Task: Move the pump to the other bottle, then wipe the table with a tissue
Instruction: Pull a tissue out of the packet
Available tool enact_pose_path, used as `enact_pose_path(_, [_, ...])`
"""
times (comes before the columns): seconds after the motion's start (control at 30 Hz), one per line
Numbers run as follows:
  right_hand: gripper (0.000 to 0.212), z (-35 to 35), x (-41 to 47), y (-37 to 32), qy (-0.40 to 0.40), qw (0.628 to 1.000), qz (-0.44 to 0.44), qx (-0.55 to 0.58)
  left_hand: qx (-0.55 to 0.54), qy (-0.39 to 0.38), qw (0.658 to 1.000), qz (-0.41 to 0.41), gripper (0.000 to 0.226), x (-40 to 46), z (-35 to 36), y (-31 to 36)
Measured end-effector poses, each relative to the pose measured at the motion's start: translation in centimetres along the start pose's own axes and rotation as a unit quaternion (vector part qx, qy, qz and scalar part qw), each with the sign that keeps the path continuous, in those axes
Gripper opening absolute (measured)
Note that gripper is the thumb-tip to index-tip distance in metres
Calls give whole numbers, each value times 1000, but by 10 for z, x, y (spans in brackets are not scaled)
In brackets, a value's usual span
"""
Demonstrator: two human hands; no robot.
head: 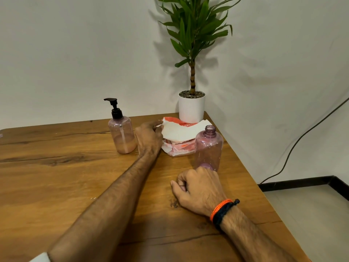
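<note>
A pink bottle (122, 136) part full of pinkish liquid stands on the wooden table (56, 176) with the black pump (115, 108) screwed on. To its right, my left hand (149, 138) pinches the edge of a white tissue (181, 131) that sticks up out of a red-and-white tissue pack (179, 148). An empty pink bottle (207, 148) with no cap stands right of the pack. Just in front of it, my right hand (198, 188) rests on the table with fingers curled and holds nothing.
A potted plant in a white pot (191, 107) stands at the table's far corner, behind the tissue pack. The table's right edge runs diagonally close to the empty bottle. A black cable (302, 137) hangs on the wall beyond.
</note>
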State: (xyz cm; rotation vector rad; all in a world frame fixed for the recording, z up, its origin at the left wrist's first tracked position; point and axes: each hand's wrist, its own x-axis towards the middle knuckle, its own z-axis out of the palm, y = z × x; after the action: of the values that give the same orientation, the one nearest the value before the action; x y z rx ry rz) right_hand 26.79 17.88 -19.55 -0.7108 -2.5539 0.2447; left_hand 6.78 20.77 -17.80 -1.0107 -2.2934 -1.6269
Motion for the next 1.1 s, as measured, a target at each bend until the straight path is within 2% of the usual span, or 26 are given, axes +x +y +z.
enact_pose_path(0.37, [44,1,0,0,4,1000,2,-2,68,-18,998,2,35,-3,2,-1])
enact_pose_path(0.7, [43,0,0,-2,8,1000,4,-2,68,-20,998,-3,26,-6,3,-2])
enact_pose_path(0.93, [43,0,1,-2,9,1000,5,-1,66,-30,996,-47,16,-7,4,-1])
enact_pose_path(1.1, [43,1,1,-1,11,1000,6,-2,47,0,997,-65,9,-2,7,9])
